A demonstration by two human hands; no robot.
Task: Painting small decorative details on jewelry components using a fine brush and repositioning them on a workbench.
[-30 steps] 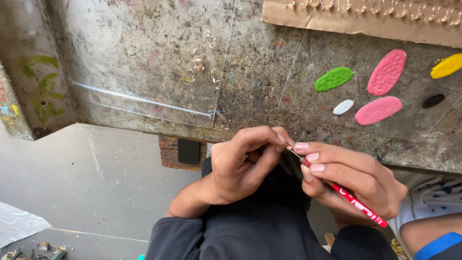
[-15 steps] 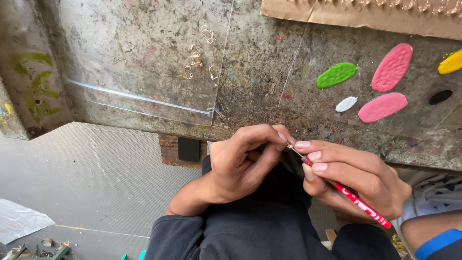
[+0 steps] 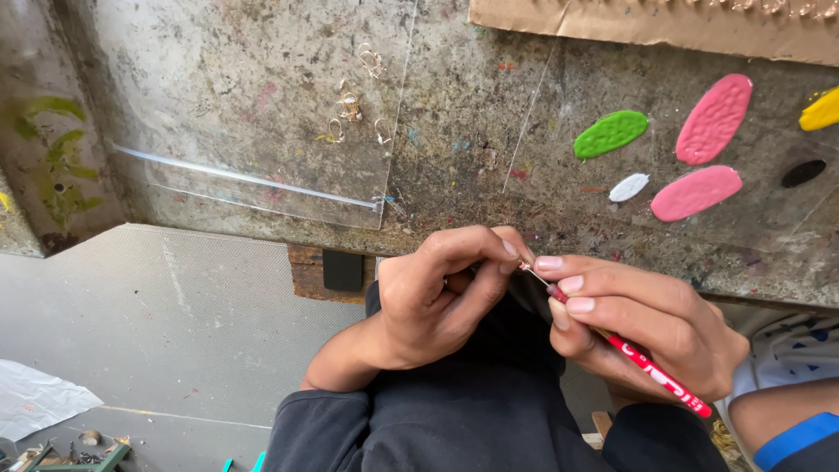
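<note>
Scuffed, paint-flecked grey worktable [image 3: 472, 131] fills the far side, bearing flat pink, green and white oval clay pieces [image 3: 699, 149] at right. Near its edge, the right hand [image 3: 638, 323] pinches a thin red-handled metal-tipped tool [image 3: 651, 371]; the left hand [image 3: 437, 293] curls tight at its tip, contents hidden.

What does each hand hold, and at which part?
The right hand holds a red tool near its thin metal tip. The left hand pinches something too small to tell.

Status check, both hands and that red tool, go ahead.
Left hand pinched shut on something too small to identify. Right hand grips red tool, its tip at left fingertips. Nothing in between; coloured clay shapes lie apart on the bench.
</note>
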